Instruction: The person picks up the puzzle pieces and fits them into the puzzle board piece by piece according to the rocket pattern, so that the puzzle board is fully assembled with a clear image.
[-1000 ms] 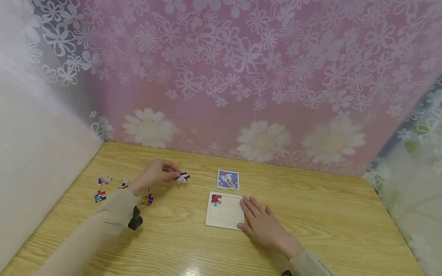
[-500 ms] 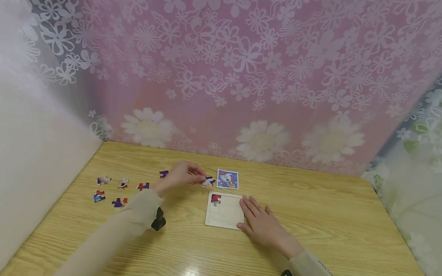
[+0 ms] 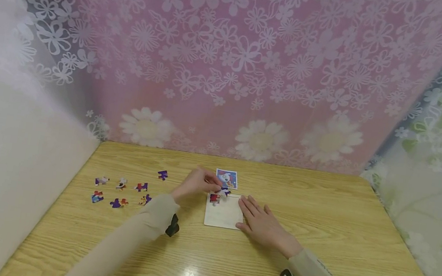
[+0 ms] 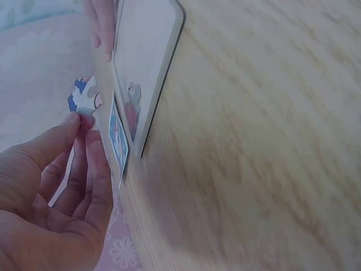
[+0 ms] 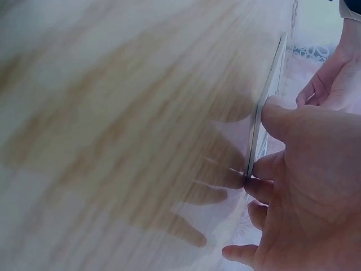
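Note:
Between thumb and fingertips my left hand [image 3: 196, 184] pinches a purple-and-white jigsaw piece [image 3: 225, 191], held over the far edge of a white puzzle tray [image 3: 223, 218]. In the left wrist view the piece [image 4: 84, 95] stands up from the fingertips, clear of the tray. A red jigsaw piece [image 3: 215, 199] lies in the tray's far left corner. My right hand [image 3: 264, 226] rests flat on the tray's right edge with fingers extended; the right wrist view shows its thumb and fingertips along that edge [image 5: 256, 132].
Behind the tray lies a small square picture card [image 3: 227, 177] with a white cartoon dog on blue. Loose jigsaw pieces are spread on the left of the wooden table, among them a purple one [image 3: 162, 175] and a red one [image 3: 141, 186]. A floral curtain [image 3: 231, 64] hangs behind.
My left hand has carried the purple-and-white jigsaw piece rightward from the loose pieces to the tray's far edge, uncovering pieces behind it. The right hand has stayed on the tray.

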### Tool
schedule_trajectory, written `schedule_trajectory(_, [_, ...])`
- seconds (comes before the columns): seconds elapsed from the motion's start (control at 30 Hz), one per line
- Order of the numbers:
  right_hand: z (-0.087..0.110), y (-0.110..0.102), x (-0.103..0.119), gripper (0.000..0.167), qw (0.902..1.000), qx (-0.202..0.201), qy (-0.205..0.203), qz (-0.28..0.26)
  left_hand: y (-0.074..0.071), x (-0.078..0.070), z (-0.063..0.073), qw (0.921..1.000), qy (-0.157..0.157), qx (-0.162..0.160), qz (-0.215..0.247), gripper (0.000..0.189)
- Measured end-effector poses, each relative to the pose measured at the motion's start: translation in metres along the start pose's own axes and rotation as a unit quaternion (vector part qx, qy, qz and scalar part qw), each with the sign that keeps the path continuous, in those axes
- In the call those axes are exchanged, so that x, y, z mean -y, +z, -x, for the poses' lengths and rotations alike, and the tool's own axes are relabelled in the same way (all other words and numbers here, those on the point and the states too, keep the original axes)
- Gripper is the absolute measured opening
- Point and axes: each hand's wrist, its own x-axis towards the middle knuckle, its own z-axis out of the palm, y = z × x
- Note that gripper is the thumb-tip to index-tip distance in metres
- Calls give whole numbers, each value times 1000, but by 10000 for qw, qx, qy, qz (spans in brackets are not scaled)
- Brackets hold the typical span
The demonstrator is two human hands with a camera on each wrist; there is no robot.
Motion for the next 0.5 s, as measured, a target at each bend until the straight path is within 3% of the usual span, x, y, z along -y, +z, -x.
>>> schedule_trajectory(0.23, [0,0,0,69,10000,-15,-11,-21,11,2,-3,9988,-68,-45,-482,6])
schedule_trajectory(0.5, [1,-3,2,68,10000,2,-3,-22,20,3,-6,9949,73,-75,-999,5])
